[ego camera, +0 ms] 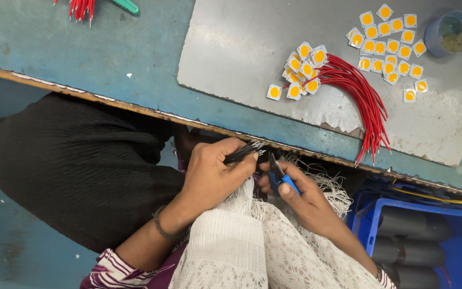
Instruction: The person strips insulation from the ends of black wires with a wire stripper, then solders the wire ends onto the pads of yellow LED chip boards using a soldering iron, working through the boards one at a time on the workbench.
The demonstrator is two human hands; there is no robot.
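My left hand (212, 174) grips a bundle of thin black wires (244, 152), their bare metal tips pointing right, just below the bench edge. My right hand (303, 195) holds a small blue-handled cutter (280, 176), its jaws close to the wire tips. Both hands hover over white lace cloth (258, 241) on my lap. Up on the bench, a bunch of red wires (364, 101) lies on a grey metal sheet (231, 48), touching a pile of square white chips with yellow centres (301, 72).
Several more yellow-centred chips (391, 45) lie at the sheet's far right beside a small blue cup (450, 32). More red wires (81, 8) and a green handle (126, 5) lie at the top left. A blue crate (370, 222) with dark cylinders sits at lower right. Black cloth (76, 166) covers the left.
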